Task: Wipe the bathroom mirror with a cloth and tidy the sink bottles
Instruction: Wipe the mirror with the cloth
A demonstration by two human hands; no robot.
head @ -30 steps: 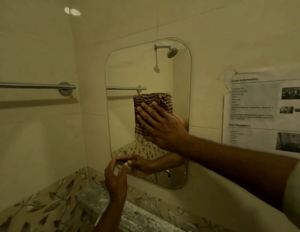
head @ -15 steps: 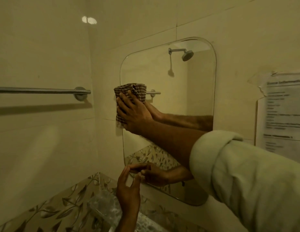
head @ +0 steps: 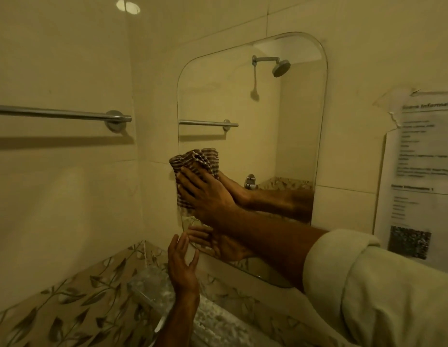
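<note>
A rounded rectangular mirror (head: 280, 136) hangs on the tiled wall. My right hand (head: 205, 194) presses a striped brown-and-white cloth (head: 196, 162) flat against the mirror's left edge, about halfway down. Below it, my left hand (head: 182, 264) is held up at the mirror's lower left corner, fingers spread, holding nothing. Both hands are reflected in the glass. No sink bottles are in view.
A chrome towel bar (head: 60, 113) is fixed to the left wall. A clear glass shelf (head: 150, 289) juts out beneath my left hand, above a leaf-patterned tile band (head: 75, 299). Printed paper sheets (head: 423, 171) are stuck to the wall right of the mirror.
My right hand has slid the cloth from the mirror's middle right to its left edge, then downwards. My left hand stays at the lower corner, its fingers now spread.
</note>
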